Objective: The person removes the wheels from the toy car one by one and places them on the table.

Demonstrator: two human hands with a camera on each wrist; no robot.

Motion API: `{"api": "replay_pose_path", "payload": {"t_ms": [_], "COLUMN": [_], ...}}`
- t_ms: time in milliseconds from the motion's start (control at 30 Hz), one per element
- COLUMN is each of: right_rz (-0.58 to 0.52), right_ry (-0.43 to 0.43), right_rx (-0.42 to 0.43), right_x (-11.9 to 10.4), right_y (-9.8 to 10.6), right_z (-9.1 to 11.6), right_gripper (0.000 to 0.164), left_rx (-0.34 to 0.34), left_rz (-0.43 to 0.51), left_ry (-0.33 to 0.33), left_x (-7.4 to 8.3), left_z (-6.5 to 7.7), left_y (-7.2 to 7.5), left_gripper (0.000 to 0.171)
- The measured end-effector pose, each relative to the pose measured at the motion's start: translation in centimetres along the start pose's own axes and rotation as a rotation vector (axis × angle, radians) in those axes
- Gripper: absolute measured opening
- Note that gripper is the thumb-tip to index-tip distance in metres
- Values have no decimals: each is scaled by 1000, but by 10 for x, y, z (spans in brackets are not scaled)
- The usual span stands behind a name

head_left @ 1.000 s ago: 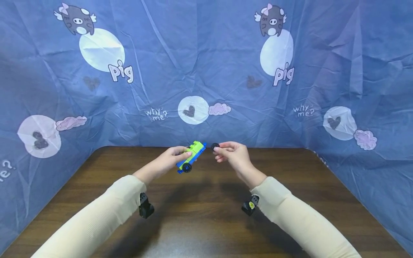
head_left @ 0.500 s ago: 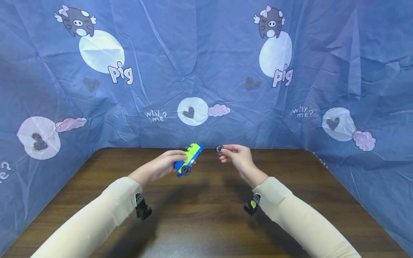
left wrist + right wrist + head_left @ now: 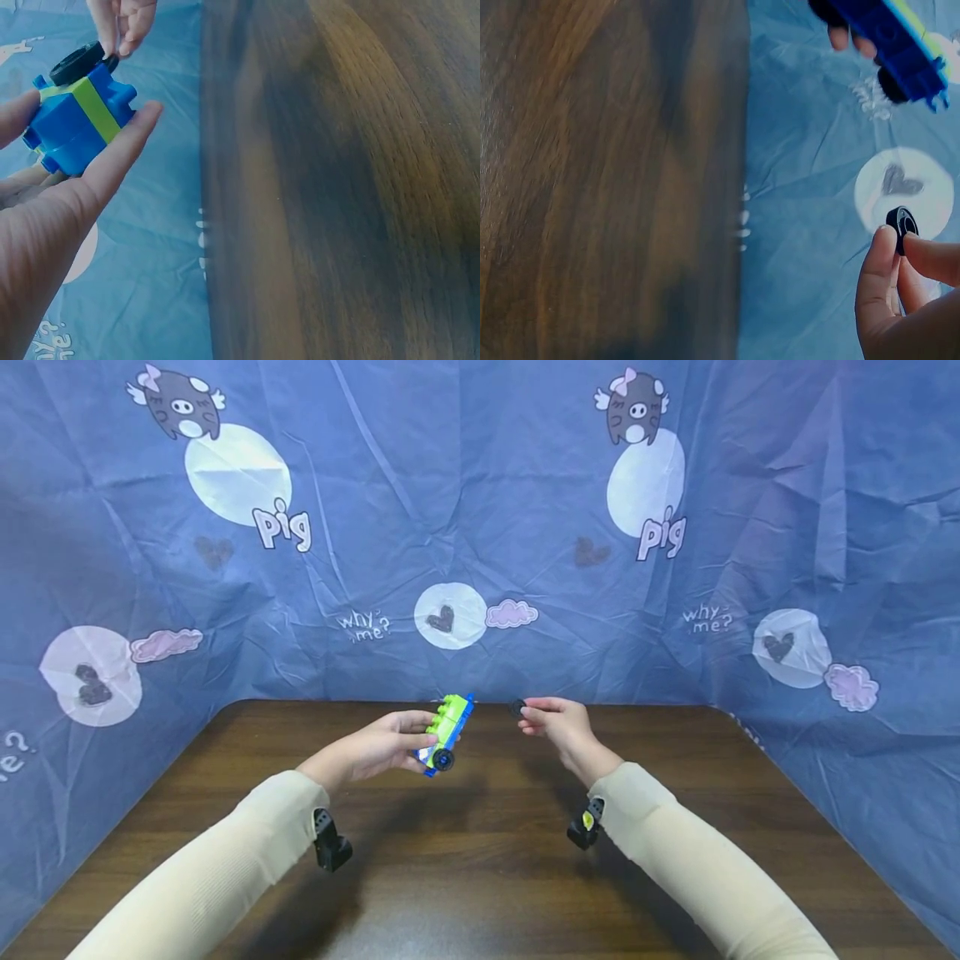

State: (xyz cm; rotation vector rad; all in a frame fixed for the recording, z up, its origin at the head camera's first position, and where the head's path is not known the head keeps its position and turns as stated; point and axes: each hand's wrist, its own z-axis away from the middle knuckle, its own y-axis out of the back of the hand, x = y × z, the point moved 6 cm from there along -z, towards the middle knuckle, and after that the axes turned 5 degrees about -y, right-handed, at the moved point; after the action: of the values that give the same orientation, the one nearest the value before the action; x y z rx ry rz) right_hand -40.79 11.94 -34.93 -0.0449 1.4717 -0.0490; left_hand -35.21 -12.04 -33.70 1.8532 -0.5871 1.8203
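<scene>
My left hand (image 3: pixel 378 745) grips a toy car (image 3: pixel 452 718) of lime green and blue building bricks, held tilted above the table. A black wheel (image 3: pixel 444 760) sits on the car's near end; the left wrist view shows the car's blue end (image 3: pixel 75 131) between thumb and fingers. To the right, apart from the car, my right hand (image 3: pixel 562 727) pinches a loose small black wheel (image 3: pixel 902 231) between thumb and fingertips. In the right wrist view the car's blue underside (image 3: pixel 889 45) appears at the top, with another black wheel (image 3: pixel 891 86) on its far end.
Below both hands lies a dark brown wooden table (image 3: pixel 465 877). A blue printed cloth (image 3: pixel 495 527) rises behind its far edge and along both sides. Black wrist cameras hang under the left sleeve (image 3: pixel 285 818) and the right sleeve (image 3: pixel 637 802).
The right hand has drawn a little to the right with the loose wheel, widening the gap to the car. The left hand has turned the car slightly and shifted its fingers on it.
</scene>
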Motion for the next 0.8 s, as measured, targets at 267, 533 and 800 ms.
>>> {"api": "replay_pose_path", "payload": {"t_ms": [267, 533, 800], "right_rz": [-13, -20, 16], "right_ry": [-102, -181, -233], "right_rx": [28, 69, 101], "right_x": [21, 36, 50], "right_y": [12, 21, 34], "right_z": [-20, -33, -45], "right_gripper": [34, 34, 33], "left_rx": [25, 72, 139], "left_rz": [-25, -32, -55], "left_ry": [7, 30, 23], "left_x": [-1, -8, -12], "left_z": [1, -1, -2], "left_y": [4, 7, 9], "left_gripper": [52, 51, 45]}}
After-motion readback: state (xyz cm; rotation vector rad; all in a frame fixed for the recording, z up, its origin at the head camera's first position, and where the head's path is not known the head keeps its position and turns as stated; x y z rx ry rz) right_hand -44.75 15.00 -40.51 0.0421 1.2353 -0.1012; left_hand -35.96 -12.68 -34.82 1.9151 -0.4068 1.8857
